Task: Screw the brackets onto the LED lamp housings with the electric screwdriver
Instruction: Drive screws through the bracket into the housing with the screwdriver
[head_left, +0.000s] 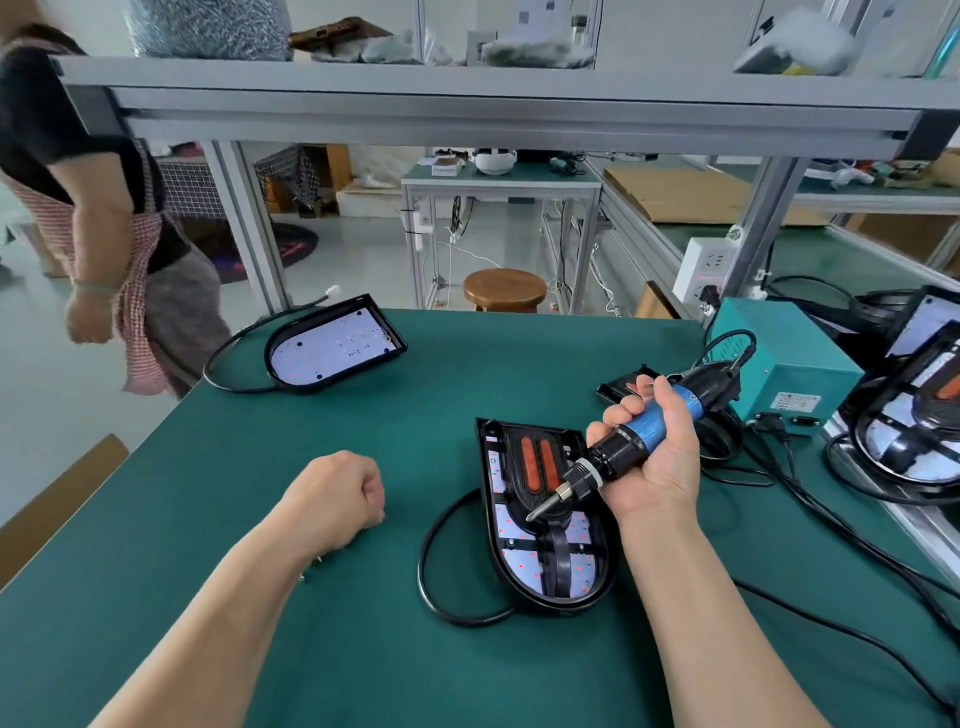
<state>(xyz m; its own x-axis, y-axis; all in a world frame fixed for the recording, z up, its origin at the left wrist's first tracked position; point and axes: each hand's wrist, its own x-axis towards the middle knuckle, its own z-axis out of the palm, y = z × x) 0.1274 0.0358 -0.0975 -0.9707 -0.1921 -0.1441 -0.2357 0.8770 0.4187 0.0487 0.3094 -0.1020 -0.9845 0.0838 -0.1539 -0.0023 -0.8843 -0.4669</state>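
A black LED lamp housing (545, 566) lies open on the green table (218, 519), with a black bracket (540, 467) bearing two orange strips seated inside it. My right hand (654, 457) grips the blue and black electric screwdriver (639, 441), held above the housing with its bit pointing down and left over the bracket. My left hand (335, 499) rests on the table to the left of the housing, fingers curled into a fist; whether it holds anything is hidden. A few small screws (311, 566) lie by my left wrist. A second housing (332, 345) lies at the far left.
A teal power supply box (789, 358) stands at the right with black cables (831, 525) trailing over the table. More housings (914, 415) are stacked at the far right. A person in a checked apron (119, 228) stands beyond the left edge. A metal shelf frame (493, 104) spans overhead.
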